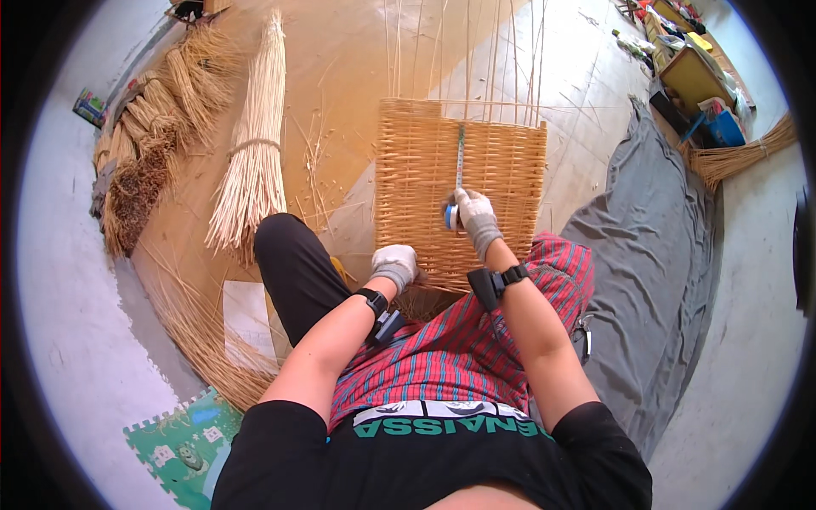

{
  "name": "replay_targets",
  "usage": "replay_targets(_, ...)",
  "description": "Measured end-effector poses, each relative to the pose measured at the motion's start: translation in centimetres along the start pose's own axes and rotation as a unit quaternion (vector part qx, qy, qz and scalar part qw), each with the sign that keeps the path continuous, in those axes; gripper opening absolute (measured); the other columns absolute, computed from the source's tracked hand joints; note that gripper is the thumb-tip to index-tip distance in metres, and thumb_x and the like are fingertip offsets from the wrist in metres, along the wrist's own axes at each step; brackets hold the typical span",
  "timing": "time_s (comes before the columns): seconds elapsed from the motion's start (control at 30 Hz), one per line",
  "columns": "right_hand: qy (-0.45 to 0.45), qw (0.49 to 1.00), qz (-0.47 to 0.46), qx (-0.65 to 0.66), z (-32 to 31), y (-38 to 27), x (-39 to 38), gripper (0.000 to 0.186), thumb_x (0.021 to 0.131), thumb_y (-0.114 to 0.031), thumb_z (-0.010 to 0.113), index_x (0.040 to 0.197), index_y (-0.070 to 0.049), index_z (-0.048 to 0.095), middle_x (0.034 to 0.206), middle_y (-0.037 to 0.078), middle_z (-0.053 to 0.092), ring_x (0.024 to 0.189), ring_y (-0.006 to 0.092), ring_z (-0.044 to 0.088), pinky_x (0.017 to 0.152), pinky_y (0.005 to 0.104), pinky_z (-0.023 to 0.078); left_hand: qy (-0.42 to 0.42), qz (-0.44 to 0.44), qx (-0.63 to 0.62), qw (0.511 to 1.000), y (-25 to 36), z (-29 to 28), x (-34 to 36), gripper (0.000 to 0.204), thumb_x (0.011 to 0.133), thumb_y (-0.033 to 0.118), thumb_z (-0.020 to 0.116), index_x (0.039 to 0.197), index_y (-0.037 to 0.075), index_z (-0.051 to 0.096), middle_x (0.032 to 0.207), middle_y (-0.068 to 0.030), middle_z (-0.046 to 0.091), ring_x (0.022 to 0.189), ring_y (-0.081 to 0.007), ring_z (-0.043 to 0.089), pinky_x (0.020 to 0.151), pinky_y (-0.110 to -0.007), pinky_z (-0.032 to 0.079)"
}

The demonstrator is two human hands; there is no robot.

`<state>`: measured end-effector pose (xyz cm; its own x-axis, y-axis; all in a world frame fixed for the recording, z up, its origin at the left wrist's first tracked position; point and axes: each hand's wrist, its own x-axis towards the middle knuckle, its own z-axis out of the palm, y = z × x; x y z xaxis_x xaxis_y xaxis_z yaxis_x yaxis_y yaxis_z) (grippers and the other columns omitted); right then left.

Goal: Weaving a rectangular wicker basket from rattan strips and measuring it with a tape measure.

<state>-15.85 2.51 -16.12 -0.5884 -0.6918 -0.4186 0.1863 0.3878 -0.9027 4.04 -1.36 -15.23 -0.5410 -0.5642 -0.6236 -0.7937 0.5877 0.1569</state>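
Note:
A woven wicker panel lies in front of me, with long unwoven stakes running out from its far edge. My right hand, in a whitish glove, is closed on a blue-and-white tape measure over the middle of the panel. The tape's blade is pulled out and lies along the weave toward the far edge. At the near left corner, my gloved left hand is closed on the panel's near edge; its fingertips are partly hidden.
A tied bundle of pale peeled rods lies left of the panel, with brown bundles along the left wall. Loose rods curve beside my left knee. Grey cloth covers the floor at right. Boxes and clutter stand far right.

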Motion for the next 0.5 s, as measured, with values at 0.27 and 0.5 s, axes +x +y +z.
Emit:
replay_targets(0.27,-0.104,0.974,0.061,-0.194,-0.9,14.5,-11.2,0.04,0.098,-0.036,0.048,0.104,-0.008,0.077,0.096,0.017,0.075,0.092,0.0273,0.071,0.085,0.0382,0.054,-0.031,0.02,0.033,0.999,1.6,-2.4,0.9,0.052,0.07,0.057,0.078,0.099,0.013,0.08,0.104,-0.015,0.076,0.097,-0.0313,0.074,0.082,-0.045,0.058)
replay_targets(0.5,-0.208,0.934,0.15,-0.248,-1.3,12.8,-12.8,0.043,0.097,-0.039,0.048,0.11,-0.008,0.076,0.094,0.016,0.075,0.084,0.0273,0.072,0.076,0.037,0.056,-0.032,-0.014,0.04,0.999,1.7,-2.8,1.3,0.054,0.073,0.058,0.077,0.101,0.012,0.079,0.101,-0.0142,0.076,0.097,-0.0306,0.073,0.083,-0.043,0.057)
